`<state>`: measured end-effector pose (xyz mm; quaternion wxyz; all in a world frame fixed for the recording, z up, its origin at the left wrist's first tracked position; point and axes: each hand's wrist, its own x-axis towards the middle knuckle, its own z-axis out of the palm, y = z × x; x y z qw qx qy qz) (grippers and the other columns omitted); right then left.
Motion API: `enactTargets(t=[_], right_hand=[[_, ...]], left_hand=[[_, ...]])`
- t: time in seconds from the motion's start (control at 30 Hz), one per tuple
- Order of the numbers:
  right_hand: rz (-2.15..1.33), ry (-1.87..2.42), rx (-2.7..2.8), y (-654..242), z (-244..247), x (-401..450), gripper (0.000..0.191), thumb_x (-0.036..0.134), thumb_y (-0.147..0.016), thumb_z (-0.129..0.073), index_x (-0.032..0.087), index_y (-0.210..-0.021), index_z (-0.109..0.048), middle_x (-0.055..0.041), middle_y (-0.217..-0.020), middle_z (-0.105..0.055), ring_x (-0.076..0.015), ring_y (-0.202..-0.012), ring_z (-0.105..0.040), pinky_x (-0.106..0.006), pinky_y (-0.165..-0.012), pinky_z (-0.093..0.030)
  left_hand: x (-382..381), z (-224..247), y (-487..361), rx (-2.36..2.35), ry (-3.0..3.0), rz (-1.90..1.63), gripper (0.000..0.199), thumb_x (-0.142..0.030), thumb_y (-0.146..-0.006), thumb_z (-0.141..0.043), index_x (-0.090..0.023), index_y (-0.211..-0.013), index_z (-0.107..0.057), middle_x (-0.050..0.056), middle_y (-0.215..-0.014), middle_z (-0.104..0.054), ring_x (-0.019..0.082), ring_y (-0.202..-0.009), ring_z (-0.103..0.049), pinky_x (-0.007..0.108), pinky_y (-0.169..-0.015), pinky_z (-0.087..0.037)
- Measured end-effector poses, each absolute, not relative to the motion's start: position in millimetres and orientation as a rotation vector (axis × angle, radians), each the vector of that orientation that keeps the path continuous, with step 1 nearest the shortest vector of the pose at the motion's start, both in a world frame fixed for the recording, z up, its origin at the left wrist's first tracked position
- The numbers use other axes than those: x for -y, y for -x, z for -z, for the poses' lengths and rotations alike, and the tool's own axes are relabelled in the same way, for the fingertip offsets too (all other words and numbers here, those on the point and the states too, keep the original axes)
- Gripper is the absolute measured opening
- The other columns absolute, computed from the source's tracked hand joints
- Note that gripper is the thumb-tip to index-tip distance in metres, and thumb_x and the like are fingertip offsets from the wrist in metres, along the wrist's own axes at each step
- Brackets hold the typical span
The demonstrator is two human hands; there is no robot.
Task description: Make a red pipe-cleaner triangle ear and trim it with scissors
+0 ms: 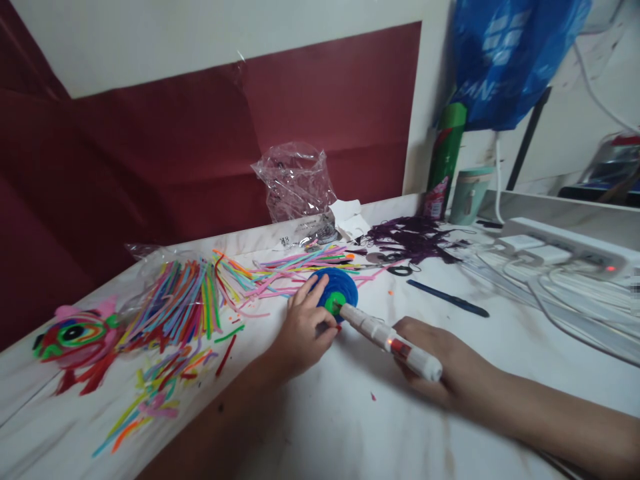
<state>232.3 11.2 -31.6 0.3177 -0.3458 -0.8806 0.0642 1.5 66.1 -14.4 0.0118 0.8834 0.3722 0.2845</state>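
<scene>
A round blue coil (345,281), apparently of pipe cleaners, has a green centre (332,304). My left hand (303,327) grips its near left side, two fingers lying across the blue and the thumb and another finger curled at the lower edge. A bit of red shows by those fingertips. In my right hand (433,363) is a white glue gun (375,328) with an orange light glowing on its body. Its nozzle points left at the green centre; whether it touches is too blurred to tell. My right fingers are partly hidden behind the gun.
Bundled pipe cleaners (175,293) and cut pieces (155,387) lie left, beside a colourful fish-like figure (75,340). Behind are scissors (400,270) and purple strands (410,237). A dark blue stick (447,298), a power strip (570,250) and cables are at right.
</scene>
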Motion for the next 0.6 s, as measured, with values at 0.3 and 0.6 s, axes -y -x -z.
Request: enactTargets(t=[0.3, 0.6], right_hand=[[-0.15, 0.918, 2.31, -232.3, 27.7, -10.2, 0.008, 0.013, -0.072, -0.045, 0.019, -0.068, -0.041, -0.0046, -0.067, -0.051, -0.0146, -0.058, -0.049, -0.025, -0.051, -0.04], [-0.099, 0.894, 2.321, -229.9, 28.4, -9.5, 0.011, 0.011, -0.075, -0.043, 0.019, -0.068, -0.041, -0.0038, -0.066, -0.051, -0.0139, -0.057, -0.048, -0.023, -0.051, -0.039]], left_hand=[[-65.6, 13.2, -2.5, -1.156, -2.762, -0.889, 0.009, -0.013, -0.07, -0.055, -0.018, -0.067, -0.062, 0.011, -0.141, -0.033, 0.027, -0.131, -0.021, 0.05, -0.099, -0.026], [-63.8, 12.1, -3.3, -1.162, -2.762, -0.885, 0.008, -0.014, -0.071, -0.055, -0.018, -0.066, -0.061, 0.01, -0.141, -0.033, 0.028, -0.131, -0.022, 0.05, -0.099, -0.027]])
